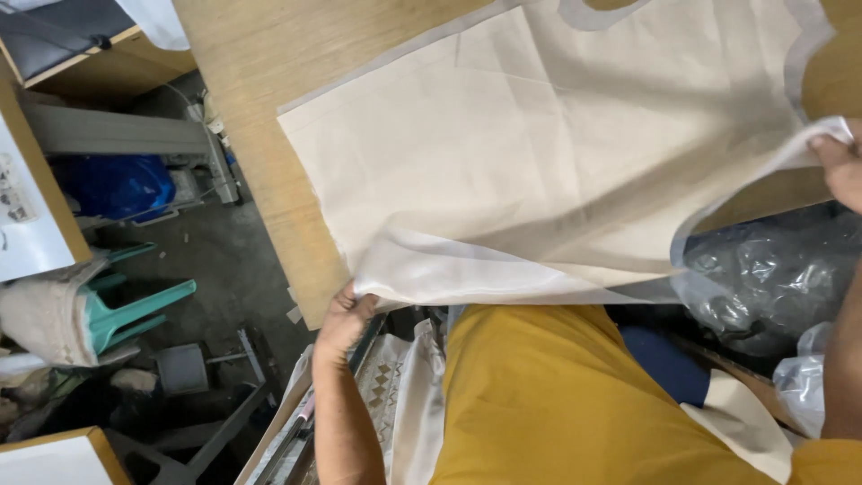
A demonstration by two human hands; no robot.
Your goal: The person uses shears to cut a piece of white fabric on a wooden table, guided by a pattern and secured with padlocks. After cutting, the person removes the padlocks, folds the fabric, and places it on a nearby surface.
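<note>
Yellow shirt (557, 395) fills the foreground. Left hand (344, 316) pinches the cream fabric (539, 162) at its near corner, right hand (840, 166) grips the far edge, likely for tension; fabric lies spread on the wooden desk (260, 108).
</note>
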